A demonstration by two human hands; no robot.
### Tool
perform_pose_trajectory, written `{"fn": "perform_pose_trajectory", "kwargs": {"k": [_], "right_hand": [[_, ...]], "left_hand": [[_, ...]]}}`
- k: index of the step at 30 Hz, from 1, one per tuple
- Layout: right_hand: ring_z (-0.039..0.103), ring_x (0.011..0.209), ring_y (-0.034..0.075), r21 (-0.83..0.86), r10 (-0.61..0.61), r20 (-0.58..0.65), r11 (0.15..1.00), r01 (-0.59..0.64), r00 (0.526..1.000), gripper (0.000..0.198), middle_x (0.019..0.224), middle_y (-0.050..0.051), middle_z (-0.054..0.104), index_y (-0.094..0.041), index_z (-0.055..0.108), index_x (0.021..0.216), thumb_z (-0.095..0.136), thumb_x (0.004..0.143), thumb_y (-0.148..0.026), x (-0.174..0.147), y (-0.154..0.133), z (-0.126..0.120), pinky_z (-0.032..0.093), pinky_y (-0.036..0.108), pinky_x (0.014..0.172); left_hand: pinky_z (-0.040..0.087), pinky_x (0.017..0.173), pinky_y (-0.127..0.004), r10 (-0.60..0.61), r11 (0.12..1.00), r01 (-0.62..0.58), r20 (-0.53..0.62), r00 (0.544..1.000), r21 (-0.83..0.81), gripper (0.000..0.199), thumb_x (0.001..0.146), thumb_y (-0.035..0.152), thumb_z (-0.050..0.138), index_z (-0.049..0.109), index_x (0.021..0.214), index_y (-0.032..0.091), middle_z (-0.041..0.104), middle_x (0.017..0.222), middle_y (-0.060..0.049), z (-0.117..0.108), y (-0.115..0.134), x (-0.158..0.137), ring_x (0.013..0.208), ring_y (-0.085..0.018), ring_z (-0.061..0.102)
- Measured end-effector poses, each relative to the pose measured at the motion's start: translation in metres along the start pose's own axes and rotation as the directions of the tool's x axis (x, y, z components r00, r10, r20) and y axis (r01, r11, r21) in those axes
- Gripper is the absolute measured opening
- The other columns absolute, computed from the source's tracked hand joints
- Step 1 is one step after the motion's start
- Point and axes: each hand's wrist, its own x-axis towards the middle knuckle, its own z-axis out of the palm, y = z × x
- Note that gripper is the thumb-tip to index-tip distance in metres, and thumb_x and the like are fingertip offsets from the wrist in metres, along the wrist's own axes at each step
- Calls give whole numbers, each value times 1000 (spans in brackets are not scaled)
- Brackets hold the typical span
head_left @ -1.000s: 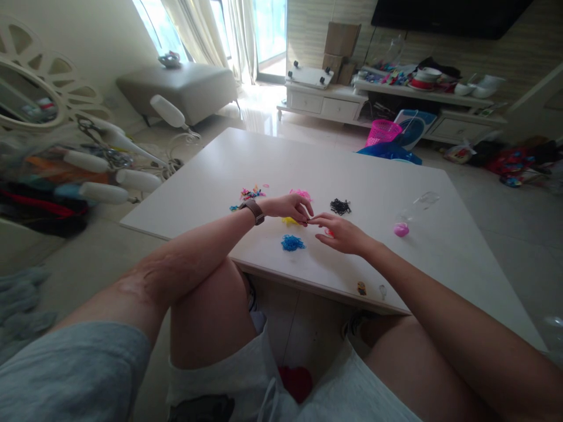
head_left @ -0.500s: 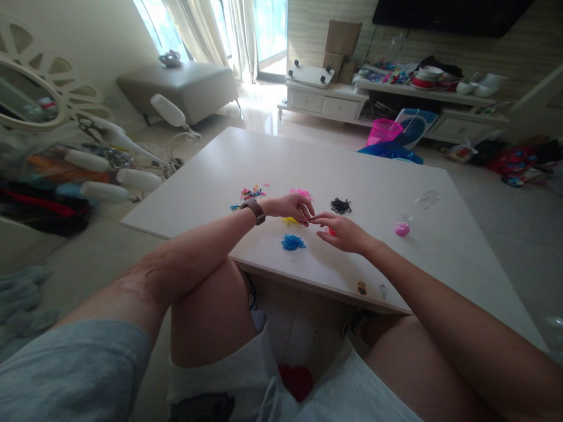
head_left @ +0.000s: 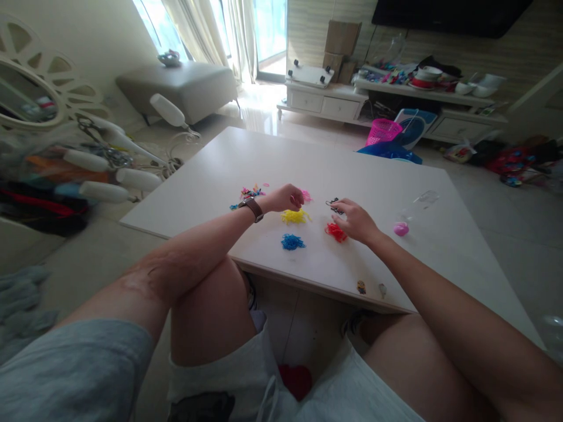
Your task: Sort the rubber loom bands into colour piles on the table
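My left hand [head_left: 287, 198], with a brown-strapped watch [head_left: 252, 206] on the wrist, hovers beside the pink bands [head_left: 305, 195] and just above the yellow bands [head_left: 295, 217]. Its fingers are curled in; whatever they hold, if anything, is hidden. My right hand [head_left: 357, 220] reaches over the black bands [head_left: 335, 205], its fingertips at that pile and the thumb apart from the fingers. Right below its thumb lies a heap of red bands [head_left: 336, 232]. Nearer to me is a pile of blue bands [head_left: 292, 241].
A multicoloured pile [head_left: 251, 192] lies left on the white table [head_left: 255, 152]. To the right are a pink round object [head_left: 400, 229] and a clear container [head_left: 426, 199]. A small yellow figure [head_left: 361, 287] and a clear piece [head_left: 382, 289] sit near the front edge.
My hands, close together before, have parted. The right hand has moved right to the black bands; the left has drawn back slightly leftward with fingers curling, uncovering the yellow and red piles.
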Motion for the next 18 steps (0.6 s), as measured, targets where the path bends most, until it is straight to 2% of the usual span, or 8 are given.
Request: {"fn": "perform_pose_trajectory", "kwargs": {"k": [4,10,13,15,18], "right_hand": [[62,115,29,-48,150,-81,987,-154,985,36,122,14,67,-15,70,119,57,88,-27,5,27,0,48,42,104],[58,119,31,-117,259,-92,956,-269,961,40,127,15,65,-14,69,122,56,87,-28,6,43,0,46,44,105],[57,121,32,-158,301,-98,936,-314,949,41,130,15,64,-15,68,124,57,87,-30,7,42,-1,46,46,106],[57,123,33,-179,327,-98,923,-340,940,42,133,15,63,-16,67,125,57,87,-31,7,42,-1,46,47,106],[56,125,32,-192,350,-83,913,-360,933,44,135,15,62,-15,66,127,57,87,-31,6,45,0,45,46,108]], "left_hand": [[55,67,-29,10,998,-10,2,1000,56,17,67,11,78,74,83,12,77,82,-9,-2,1,-3,75,-19,71],[53,70,-29,65,988,-64,0,998,143,14,69,16,75,75,83,14,77,82,-7,-3,1,-1,75,-18,70],[53,70,-29,88,974,-64,-104,991,215,10,71,18,73,75,80,14,75,77,-6,-10,-1,1,73,-18,69],[53,70,-29,60,974,-9,-220,974,227,10,73,18,72,76,81,14,74,76,-6,-19,-4,1,73,-18,68],[53,66,-27,-55,986,115,-403,914,125,11,74,17,71,75,84,14,73,74,-6,-36,-12,-3,69,-16,67]]}}
